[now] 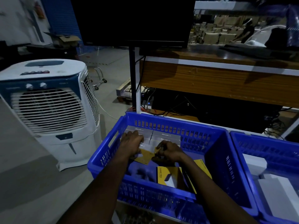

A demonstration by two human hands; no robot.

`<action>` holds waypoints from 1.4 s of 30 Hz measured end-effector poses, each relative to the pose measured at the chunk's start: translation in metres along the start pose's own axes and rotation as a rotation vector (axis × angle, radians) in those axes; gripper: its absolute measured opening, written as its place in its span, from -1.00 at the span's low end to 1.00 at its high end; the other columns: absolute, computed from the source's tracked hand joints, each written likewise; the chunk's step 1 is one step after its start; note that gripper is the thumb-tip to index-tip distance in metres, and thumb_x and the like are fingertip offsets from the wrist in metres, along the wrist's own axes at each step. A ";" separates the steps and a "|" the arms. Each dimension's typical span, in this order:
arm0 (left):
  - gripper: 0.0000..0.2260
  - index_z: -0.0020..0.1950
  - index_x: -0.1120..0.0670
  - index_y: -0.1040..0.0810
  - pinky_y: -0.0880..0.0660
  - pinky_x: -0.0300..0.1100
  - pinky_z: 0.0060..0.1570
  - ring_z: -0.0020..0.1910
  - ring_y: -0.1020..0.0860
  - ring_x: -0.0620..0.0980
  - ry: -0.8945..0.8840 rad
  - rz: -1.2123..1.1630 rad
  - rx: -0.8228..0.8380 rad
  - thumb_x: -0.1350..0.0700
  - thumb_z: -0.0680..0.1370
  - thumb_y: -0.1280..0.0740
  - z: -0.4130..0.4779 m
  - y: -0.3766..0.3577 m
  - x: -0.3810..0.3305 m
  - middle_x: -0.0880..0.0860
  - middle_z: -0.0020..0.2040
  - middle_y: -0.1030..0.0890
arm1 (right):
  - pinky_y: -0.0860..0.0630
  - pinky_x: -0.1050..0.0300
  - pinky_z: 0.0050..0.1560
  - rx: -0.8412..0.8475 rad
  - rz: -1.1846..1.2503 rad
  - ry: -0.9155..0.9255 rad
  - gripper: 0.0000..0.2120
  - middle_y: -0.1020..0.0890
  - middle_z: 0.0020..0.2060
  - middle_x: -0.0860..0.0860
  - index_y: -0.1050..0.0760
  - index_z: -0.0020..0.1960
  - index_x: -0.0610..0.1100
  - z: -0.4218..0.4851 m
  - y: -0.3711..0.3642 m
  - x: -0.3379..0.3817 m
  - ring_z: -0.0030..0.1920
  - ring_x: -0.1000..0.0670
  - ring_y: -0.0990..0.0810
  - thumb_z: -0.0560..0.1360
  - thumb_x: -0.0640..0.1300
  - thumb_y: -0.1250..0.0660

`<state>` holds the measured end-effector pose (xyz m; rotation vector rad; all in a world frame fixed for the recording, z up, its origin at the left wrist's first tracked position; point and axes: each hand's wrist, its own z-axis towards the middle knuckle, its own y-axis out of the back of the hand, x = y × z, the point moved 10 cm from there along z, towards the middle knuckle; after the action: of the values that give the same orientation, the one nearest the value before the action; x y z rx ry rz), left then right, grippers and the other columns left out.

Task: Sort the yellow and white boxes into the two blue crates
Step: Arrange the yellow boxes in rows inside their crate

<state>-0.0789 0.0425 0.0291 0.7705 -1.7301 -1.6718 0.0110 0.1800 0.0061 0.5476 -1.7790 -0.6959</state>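
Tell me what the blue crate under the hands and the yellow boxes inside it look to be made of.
Blue crate: looks like moulded plastic, slightly glossy; the slotted walls and rounded rim suggest it. Yellow boxes: probably printed cardboard with a matte finish, judging by flat panels, sharp folded edges and printed text. The dim light leaves the finish uncertain.

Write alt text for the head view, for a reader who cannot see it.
Both bare hands, left hand and right hand, reach into the nearer blue slotted plastic crate and handle a flat yellow cardboard box beside grey-white boxes. A second blue crate stands to the right and a white air cooler to the left.
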 end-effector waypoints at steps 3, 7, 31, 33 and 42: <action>-0.51 0.17 -0.05 -0.44 -0.30 0.13 0.24 0.25 -0.38 0.15 0.027 0.033 -0.025 -0.03 0.32 -0.54 -0.001 -0.006 0.004 0.07 0.26 -0.43 | -0.49 0.17 -0.12 0.027 0.020 -0.008 -0.79 -0.60 0.00 -0.01 -0.53 0.13 -0.10 0.001 -0.007 0.000 -0.01 -0.03 -0.56 0.49 -0.18 -0.36; -0.22 0.38 -0.04 -0.26 -0.28 0.21 0.31 0.35 -0.29 0.22 0.073 0.056 0.014 0.00 0.26 -0.57 -0.001 -0.020 0.010 0.15 0.37 -0.30 | -0.49 0.10 0.03 0.098 0.038 -0.031 -0.84 -0.62 0.08 -0.05 -0.54 0.10 -0.08 0.001 -0.018 -0.002 0.07 -0.04 -0.56 0.52 -0.14 -0.33; -0.02 0.60 0.03 0.20 0.04 0.19 0.52 0.57 0.14 0.25 0.033 -0.010 0.204 0.38 0.42 -0.41 0.012 -0.053 -0.006 0.12 0.60 0.20 | -0.62 0.08 -0.28 0.347 0.345 -0.283 -0.72 -0.64 -0.19 -0.19 -0.58 0.09 -0.36 0.009 -0.066 0.004 -0.28 -0.06 -0.64 0.48 -0.19 -0.31; -0.02 0.60 0.03 0.19 0.04 0.19 0.51 0.57 0.14 0.25 0.035 -0.009 0.208 0.38 0.42 -0.41 0.011 -0.053 -0.006 0.12 0.60 0.20 | -0.63 0.04 -0.18 0.363 0.335 -0.269 -0.71 -0.65 -0.14 -0.15 -0.60 0.08 -0.29 0.011 -0.068 0.003 -0.22 -0.05 -0.63 0.45 -0.14 -0.32; -0.07 0.59 -0.07 0.16 0.02 0.25 0.50 0.56 0.11 0.26 -0.012 -0.075 0.232 0.03 0.43 -0.42 0.008 -0.046 -0.015 0.08 0.61 0.16 | -0.57 0.11 -0.20 0.304 -0.097 -0.105 -0.81 -0.65 -0.10 -0.12 -0.60 -0.01 -0.16 0.003 -0.046 0.019 -0.14 -0.11 -0.61 0.52 -0.08 -0.28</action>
<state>-0.0751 0.0575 -0.0174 0.9422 -1.9484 -1.5436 0.0036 0.1350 -0.0135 0.8188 -1.9819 -0.5294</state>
